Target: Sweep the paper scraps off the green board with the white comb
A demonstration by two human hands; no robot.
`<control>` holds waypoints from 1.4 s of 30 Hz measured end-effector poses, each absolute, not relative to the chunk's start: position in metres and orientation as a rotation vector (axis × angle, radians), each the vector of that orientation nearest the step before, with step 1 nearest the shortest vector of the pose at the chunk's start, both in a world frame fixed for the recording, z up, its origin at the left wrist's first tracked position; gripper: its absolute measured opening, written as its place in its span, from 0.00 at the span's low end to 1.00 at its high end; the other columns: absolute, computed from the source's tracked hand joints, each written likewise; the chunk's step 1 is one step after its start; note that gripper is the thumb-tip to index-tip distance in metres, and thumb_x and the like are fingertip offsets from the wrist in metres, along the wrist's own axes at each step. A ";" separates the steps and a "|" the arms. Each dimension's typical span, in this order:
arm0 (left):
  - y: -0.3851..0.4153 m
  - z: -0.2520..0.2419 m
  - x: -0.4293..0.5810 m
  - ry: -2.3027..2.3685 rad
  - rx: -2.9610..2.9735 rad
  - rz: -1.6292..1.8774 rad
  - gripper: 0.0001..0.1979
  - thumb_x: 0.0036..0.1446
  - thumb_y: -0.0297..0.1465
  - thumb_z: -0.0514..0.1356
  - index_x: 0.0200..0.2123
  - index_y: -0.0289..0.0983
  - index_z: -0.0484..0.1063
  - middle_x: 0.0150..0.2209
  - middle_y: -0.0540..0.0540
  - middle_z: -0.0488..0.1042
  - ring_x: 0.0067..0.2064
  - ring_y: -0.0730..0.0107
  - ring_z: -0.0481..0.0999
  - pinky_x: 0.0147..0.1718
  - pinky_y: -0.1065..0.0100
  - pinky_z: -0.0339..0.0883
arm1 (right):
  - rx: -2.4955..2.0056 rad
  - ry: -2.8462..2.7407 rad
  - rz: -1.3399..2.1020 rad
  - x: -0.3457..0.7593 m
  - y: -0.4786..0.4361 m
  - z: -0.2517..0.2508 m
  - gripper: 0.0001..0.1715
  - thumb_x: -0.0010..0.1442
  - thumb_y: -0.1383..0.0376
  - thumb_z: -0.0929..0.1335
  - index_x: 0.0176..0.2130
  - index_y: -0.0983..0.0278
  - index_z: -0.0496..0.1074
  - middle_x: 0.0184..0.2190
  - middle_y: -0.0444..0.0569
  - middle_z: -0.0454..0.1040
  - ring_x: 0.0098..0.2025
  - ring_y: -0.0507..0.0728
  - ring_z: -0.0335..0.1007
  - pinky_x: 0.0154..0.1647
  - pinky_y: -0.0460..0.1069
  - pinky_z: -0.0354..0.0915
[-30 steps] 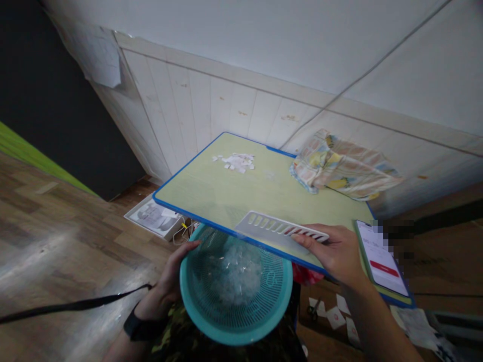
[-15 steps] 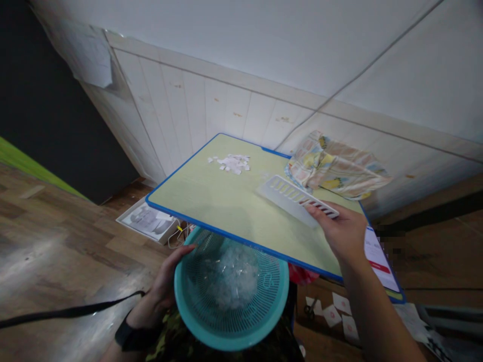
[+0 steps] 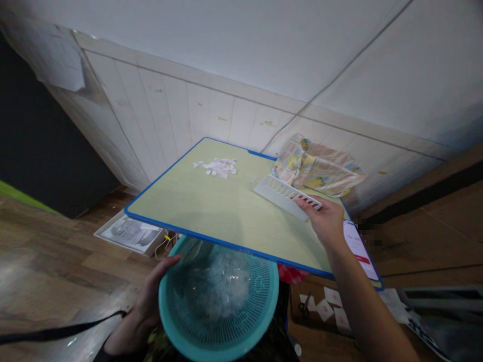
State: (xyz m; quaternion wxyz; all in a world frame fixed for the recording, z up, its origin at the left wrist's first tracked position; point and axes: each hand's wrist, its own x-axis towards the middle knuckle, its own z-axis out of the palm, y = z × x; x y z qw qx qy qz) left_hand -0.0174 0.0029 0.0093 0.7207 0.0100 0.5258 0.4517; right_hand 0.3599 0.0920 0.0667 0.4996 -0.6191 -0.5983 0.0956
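My left hand (image 3: 154, 289) grips the left rim of a turquoise plastic colander (image 3: 264, 322), its thumb over the edge. Inside the colander lies a heap of clear, crinkled plastic pieces (image 3: 226, 286). The colander sits at my lap, partly under the near edge of a pale green folding table (image 3: 181, 206) with a blue rim. Above the tabletop's right half, my right hand (image 3: 326, 221) is closed round one end of a white slotted plastic strip (image 3: 281, 198). Toward the far left of the table is a pile of small white paper scraps (image 3: 221, 167).
A patterned cloth (image 3: 317, 166) lies at the table's back right, against the wall. On the right edge rests a phone (image 3: 360, 251). Below are scissors (image 3: 305, 306) and several white cards (image 3: 332, 296). An open box (image 3: 130, 234) with cables stands on the floor at left.
The view has shifted, so the table and colander appear farther left. My left hand still grips the colander, and my right hand still holds the slotted strip over the table.
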 end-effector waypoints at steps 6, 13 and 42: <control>0.003 0.009 -0.018 1.142 0.001 0.961 0.16 0.58 0.23 0.59 0.20 0.33 0.79 0.16 0.42 0.80 0.15 0.61 0.77 0.16 0.66 0.74 | -1.475 -1.476 0.289 0.358 0.099 0.072 0.19 0.53 0.52 0.75 0.37 0.64 0.84 0.32 0.47 0.83 0.32 0.60 0.78 0.34 0.52 0.71; 0.002 0.010 -0.017 1.142 0.010 0.977 0.16 0.59 0.22 0.59 0.21 0.33 0.80 0.18 0.42 0.81 0.17 0.61 0.79 0.18 0.66 0.76 | -1.435 -1.534 0.444 0.336 0.103 0.074 0.18 0.52 0.53 0.75 0.36 0.64 0.84 0.31 0.48 0.83 0.29 0.57 0.76 0.28 0.49 0.67; 0.004 0.007 -0.015 1.114 0.050 0.947 0.17 0.63 0.25 0.56 0.27 0.29 0.81 0.22 0.36 0.83 0.20 0.58 0.81 0.23 0.62 0.79 | -1.329 -1.716 0.469 0.311 0.064 0.085 0.06 0.55 0.61 0.75 0.35 0.58 0.84 0.34 0.46 0.84 0.35 0.59 0.82 0.37 0.49 0.76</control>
